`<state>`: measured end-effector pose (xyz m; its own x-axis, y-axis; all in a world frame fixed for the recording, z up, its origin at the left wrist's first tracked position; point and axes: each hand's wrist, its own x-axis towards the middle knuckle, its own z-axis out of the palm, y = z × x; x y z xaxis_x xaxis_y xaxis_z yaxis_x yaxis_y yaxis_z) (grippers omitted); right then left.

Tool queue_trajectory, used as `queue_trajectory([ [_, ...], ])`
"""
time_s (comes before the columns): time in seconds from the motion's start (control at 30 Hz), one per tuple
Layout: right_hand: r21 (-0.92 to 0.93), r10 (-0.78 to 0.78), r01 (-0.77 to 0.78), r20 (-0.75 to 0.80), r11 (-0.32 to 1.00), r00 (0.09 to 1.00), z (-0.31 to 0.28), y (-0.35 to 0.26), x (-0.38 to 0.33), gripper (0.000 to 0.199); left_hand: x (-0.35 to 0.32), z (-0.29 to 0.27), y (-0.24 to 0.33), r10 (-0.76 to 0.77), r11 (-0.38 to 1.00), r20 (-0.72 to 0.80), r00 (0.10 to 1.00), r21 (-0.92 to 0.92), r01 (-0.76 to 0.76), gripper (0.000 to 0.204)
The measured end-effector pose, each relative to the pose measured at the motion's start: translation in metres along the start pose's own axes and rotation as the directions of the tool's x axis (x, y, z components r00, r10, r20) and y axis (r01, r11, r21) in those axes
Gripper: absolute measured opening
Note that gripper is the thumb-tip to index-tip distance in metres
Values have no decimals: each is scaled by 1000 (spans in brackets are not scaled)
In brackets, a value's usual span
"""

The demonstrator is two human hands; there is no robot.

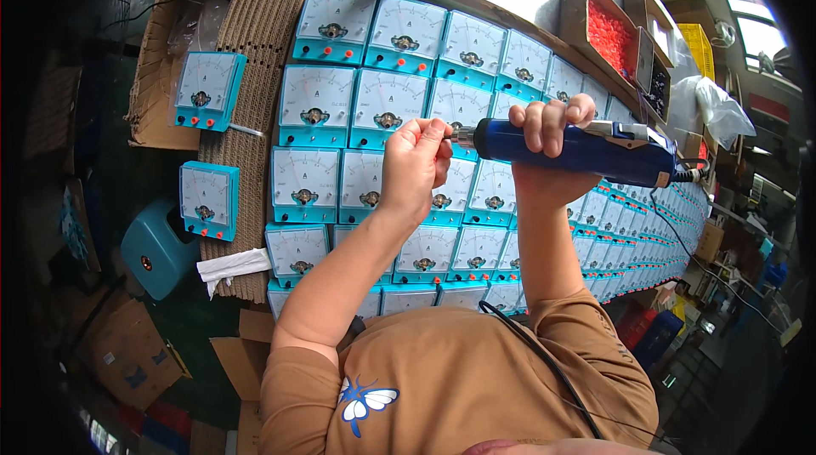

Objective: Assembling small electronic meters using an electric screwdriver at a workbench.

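My right hand [551, 136] is wrapped round the dark blue barrel of an electric screwdriver [510, 140], held level above the meters with its tip toward the left. At that tip, my left hand [414, 157] pinches thumb and forefinger together. Whatever lies between those fingertips is too small or hidden to make out. Beneath both hands stand rows of analog meters [312, 181] with white dial faces and turquoise cases. Red and black terminal caps show along the front of many of them.
Two more meters [206, 200] sit at the left on corrugated cardboard [255, 47], near a folded white cloth [234, 268]. A box of red caps [608, 34] and one of dark parts [654, 85] stand far right. A turquoise stool [153, 247] is lower left. The screwdriver's cord [680, 238] trails right.
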<state>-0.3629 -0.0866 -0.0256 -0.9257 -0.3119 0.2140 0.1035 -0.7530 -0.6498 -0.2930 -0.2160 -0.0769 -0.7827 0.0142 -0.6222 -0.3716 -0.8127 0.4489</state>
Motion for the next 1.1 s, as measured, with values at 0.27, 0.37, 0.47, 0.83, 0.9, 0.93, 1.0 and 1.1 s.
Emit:
queue_trajectory([
  [0.27,-354,-290,263,-24,898,957,-48,5,34,53,15,-22,-8,77,994,15,997,78,-78,16],
  [0.37,-359,-263,240,-16,902,965,-62,16,44,55,6,-26,-9,-26,995,81,996,93,18,19],
  [0.47,-392,-257,225,-29,892,966,-74,25,49,53,2,-32,-10,-28,995,124,992,99,15,19],
  [0.83,-434,-180,167,12,885,984,-60,40,45,61,1,-28,-6,-52,998,115,992,32,48,19],
  [0.9,-369,-214,178,-59,912,975,-72,29,53,53,1,-25,-6,-59,997,116,992,51,53,19],
  [0.93,-301,-244,207,-92,931,965,-75,23,57,48,0,-25,-6,-57,997,114,992,54,51,19],
  [1.0,-15,-150,149,-156,989,976,-73,-3,52,37,0,-27,-5,-98,994,119,988,-32,102,20],
  [1.1,270,-11,13,-9,963,1000,-57,-29,31,26,3,-16,-7,-87,994,91,992,-65,93,20],
])
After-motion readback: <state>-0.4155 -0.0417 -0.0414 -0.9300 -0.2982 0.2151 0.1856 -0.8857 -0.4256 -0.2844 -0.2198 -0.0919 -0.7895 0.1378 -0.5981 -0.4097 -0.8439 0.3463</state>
